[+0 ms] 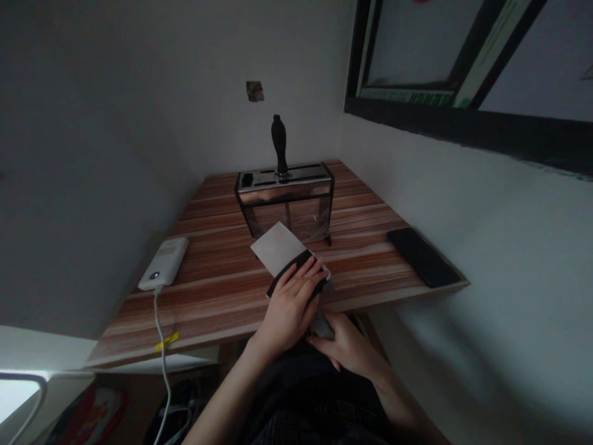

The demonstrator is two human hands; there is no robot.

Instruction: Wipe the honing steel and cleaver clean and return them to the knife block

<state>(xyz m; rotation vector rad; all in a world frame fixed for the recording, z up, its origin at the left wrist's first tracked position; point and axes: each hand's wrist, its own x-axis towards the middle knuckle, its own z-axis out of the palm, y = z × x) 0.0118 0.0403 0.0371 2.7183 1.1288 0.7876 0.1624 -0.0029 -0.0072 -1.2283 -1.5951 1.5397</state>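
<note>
A cleaver (279,247) with a broad, pale, rectangular blade points away from me over the table's front edge. My right hand (345,346) is closed around its grey handle (323,326), close to my body. Across the lower part of the blade lies a dark cloth (293,267) with a light edge. My left hand (296,296) presses this cloth against the blade, fingers extended and close together; its thumb is hidden. Just beyond the blade stands a clear-sided knife block (287,213) with a metal top, and one black handle (278,143) rises from it.
A wood-grain table (217,247) reaches back to the wall. A white power bank (164,264) lies at the left, its white cable (161,334) running over the front edge past yellow tape (167,340). On the right lies a black phone (424,256), below a dark-framed window (417,111).
</note>
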